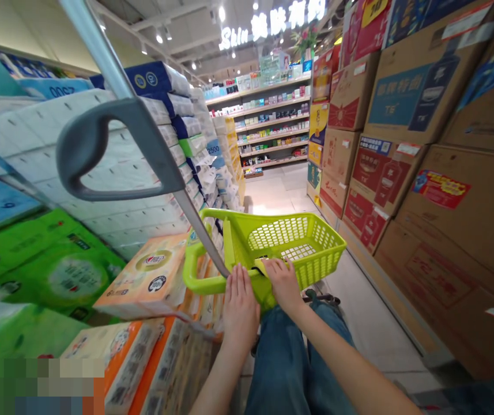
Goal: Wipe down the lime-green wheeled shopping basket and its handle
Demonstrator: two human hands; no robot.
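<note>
A lime-green shopping basket [322,262] sits in front of my knees, with perforated walls and nothing visible inside its right part. My left hand [241,302] lies on its near edge, fingers straight and close together, at the lower end of a metal pole [201,233]. That pole slants up to the left past a grey looped handle [160,153]. Just to the right, my right hand [285,285] has its fingers bent over the basket's near rim. Beside its fingertips is a small black strip; whatever lies under the palm is hidden.
Stacked tissue packs [143,268] line the left side, close to the basket. Tall piles of cardboard cartons [441,196] rise on the right. Between them a tiled aisle [276,193] leads to lit shelves [272,124] of small goods. My jeans-covered legs [279,357] are below the basket.
</note>
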